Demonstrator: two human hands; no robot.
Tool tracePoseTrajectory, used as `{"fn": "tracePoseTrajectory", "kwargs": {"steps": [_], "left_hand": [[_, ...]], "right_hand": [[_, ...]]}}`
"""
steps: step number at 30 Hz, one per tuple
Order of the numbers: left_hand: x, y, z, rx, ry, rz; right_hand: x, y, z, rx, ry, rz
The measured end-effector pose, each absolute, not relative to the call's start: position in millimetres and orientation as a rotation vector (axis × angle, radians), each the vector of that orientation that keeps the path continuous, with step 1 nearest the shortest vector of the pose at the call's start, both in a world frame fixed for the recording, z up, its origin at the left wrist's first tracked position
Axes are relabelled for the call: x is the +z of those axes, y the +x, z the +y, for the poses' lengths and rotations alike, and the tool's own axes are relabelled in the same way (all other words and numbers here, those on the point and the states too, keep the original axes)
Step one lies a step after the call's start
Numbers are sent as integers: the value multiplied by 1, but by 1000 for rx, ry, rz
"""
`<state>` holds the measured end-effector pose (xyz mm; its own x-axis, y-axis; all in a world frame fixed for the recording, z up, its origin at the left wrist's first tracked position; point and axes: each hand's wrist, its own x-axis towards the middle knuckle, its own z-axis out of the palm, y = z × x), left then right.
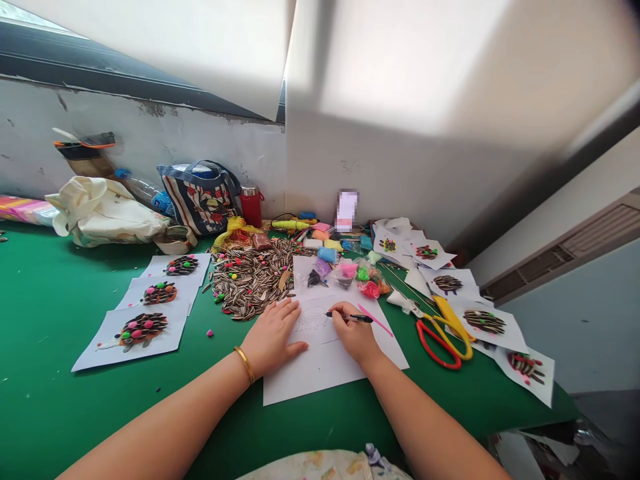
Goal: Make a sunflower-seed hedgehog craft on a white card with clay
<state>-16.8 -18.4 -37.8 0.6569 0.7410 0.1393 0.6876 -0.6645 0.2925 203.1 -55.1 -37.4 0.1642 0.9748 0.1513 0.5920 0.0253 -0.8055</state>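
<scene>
My right hand (354,333) grips a black pen (361,319), its tip touching a small white sheet (320,335) near the right end of a drawn outline. That outline is rounded, filled with small marks, and its exact shape is hard to make out. Flat on the left side of the paper lies my left hand (276,337), fingers spread, a gold bangle on the wrist. Beneath is a larger white sheet (300,390). A heap of striped sunflower seeds (255,273), with small coloured balls among them, sits just beyond my left hand.
Red-and-yellow scissors (443,337) lie right of the paper. Finished-looking seed hedgehog pictures rest at the left (135,333) and right (484,322). Bags of coloured clay (370,289) are behind the sheet. A patterned bag (200,200) and red bottle (251,207) stand by the wall.
</scene>
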Motion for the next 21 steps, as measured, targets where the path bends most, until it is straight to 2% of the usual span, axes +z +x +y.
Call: {"fn": "tracePoseTrajectory", "kwargs": {"steps": [21], "left_hand": [[-41, -17, -17, 342, 2682, 1172]], "right_hand": [[-38, 205, -50, 632, -1625, -1505]]}}
